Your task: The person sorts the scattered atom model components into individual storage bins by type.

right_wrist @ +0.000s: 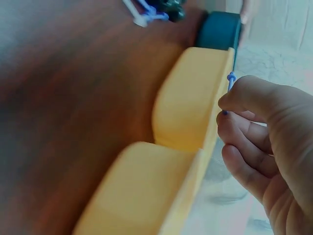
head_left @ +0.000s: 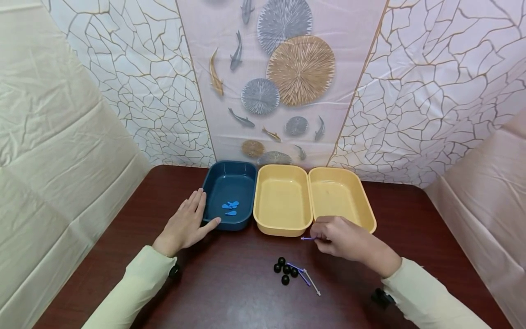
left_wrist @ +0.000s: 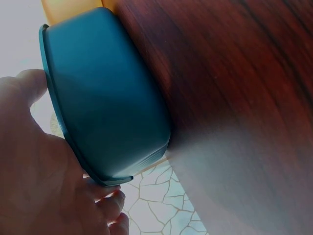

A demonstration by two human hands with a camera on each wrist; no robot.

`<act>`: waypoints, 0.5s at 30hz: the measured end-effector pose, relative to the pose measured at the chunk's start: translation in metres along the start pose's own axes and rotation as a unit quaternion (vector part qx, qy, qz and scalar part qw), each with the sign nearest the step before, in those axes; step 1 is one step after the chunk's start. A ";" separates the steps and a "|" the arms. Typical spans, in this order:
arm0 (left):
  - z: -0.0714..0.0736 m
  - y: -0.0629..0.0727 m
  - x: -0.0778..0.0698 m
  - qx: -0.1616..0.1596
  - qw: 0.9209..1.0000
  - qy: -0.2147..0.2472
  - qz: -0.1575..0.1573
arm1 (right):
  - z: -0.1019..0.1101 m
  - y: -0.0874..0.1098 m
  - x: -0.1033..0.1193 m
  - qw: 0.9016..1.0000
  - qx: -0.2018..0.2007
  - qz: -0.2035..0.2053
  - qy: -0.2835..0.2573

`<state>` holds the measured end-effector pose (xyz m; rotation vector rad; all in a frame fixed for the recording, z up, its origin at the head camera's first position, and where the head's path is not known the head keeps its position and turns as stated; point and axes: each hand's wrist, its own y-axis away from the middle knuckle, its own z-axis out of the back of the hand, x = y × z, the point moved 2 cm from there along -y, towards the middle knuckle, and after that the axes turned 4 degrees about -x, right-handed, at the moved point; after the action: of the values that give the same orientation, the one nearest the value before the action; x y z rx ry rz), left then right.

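Note:
My right hand [head_left: 343,237] pinches a thin purple plastic stick with a knobbed end [head_left: 307,238] between thumb and fingertips. It is just in front of the right yellow bin [head_left: 334,194], and the stick points left toward the middle yellow bin [head_left: 283,196]. In the right wrist view, one knob of the stick [right_wrist: 231,76] shows above the thumb. With fingers extended, my left hand [head_left: 185,226] rests against the left side of a dark blue bin [head_left: 234,180], thumb at its front rim. Several small blue drop-shaped pieces [head_left: 231,213] lie inside that bin.
Several shiny black balls [head_left: 285,279] are grouped on the dark wooden table [head_left: 230,292]. Beside them lie loose purple sticks [head_left: 305,278] and a whitish stick [head_left: 312,282]. The three bins stand side by side at the back edge, before a patterned cloth [head_left: 263,137].

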<state>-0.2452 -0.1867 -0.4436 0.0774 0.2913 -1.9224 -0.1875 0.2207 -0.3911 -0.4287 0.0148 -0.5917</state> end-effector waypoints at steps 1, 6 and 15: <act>0.000 0.000 0.000 0.000 1.000 0.000 0.000 | 0.004 -0.002 -0.001 1.000 0.002 -0.004 -0.001; 0.000 0.000 0.000 0.000 1.000 0.000 0.000 | 0.020 -0.016 -0.005 1.000 0.006 -0.023 0.002; 0.001 -0.001 -0.001 0.006 1.000 0.000 0.004 | 0.031 -0.042 -0.023 0.998 0.027 -0.057 0.013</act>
<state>-0.2453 -0.1856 -0.4420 0.0856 0.2786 -1.9170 -0.2249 0.2140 -0.3490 -0.3715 -0.0014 -0.7081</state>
